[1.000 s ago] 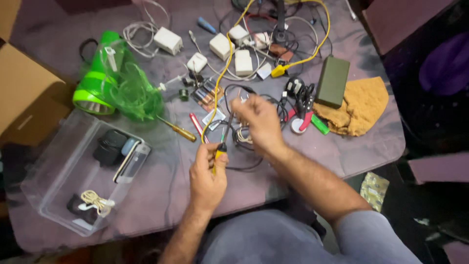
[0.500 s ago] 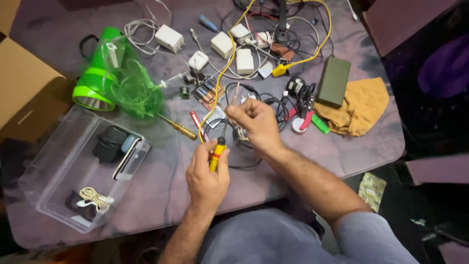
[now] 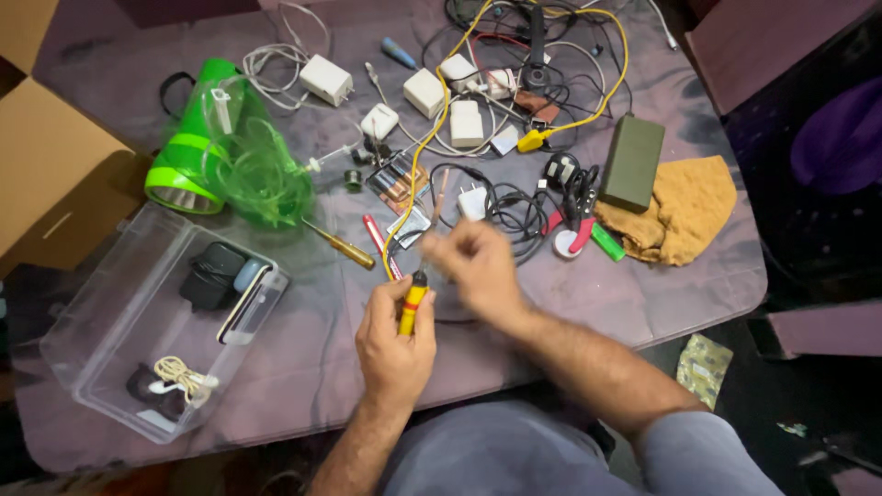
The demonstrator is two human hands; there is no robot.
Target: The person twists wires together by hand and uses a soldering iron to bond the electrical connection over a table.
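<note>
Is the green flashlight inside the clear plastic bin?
No. The green flashlight lies on the table, beside the clear plastic bin.

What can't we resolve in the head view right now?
- Right hand: motion-blurred, so whatever its fingers pinch can't be made out.
- Yellow tool: the left hand wraps its lower part; only the upper body and dark tip show.
- Clear plastic bin: the dark items inside are too small to identify.
- Cable tangle: cut off by the top edge.
</note>
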